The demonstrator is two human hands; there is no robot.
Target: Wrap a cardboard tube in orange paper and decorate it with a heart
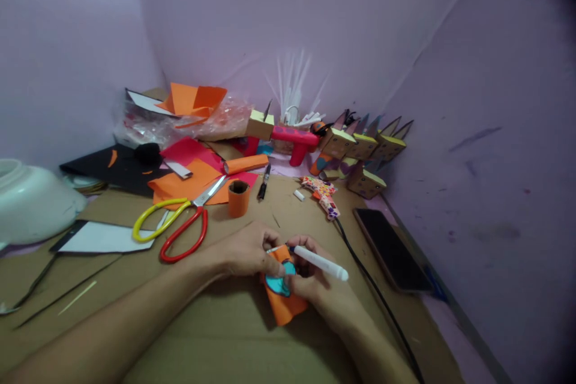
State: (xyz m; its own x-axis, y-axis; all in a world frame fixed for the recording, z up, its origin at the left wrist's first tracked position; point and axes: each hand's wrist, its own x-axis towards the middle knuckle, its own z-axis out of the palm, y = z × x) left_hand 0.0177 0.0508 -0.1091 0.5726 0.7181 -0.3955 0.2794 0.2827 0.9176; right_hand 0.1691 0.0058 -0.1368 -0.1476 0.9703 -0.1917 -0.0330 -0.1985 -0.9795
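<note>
Between my hands, low in the middle of the head view, is an orange paper piece (284,311) bearing a blue paper cutout (276,285) edged in dark lines. My left hand (252,250) is closed on the orange piece's upper left side, its thumb on the blue cutout. From the right, my right hand (321,285) presses its thumb on the cutout too. A white marker (321,263) also rests in that right hand, its dark end toward the paper. Fingers partly hide the upper part of the paper piece.
Scissors (198,207) with yellow and red handles lie left, near a short orange tube (238,199) and black pen (264,183). To the right are a patterned glue gun (321,195), its black cord, and a phone (391,249). Cardboard animal figures (364,147) stand behind.
</note>
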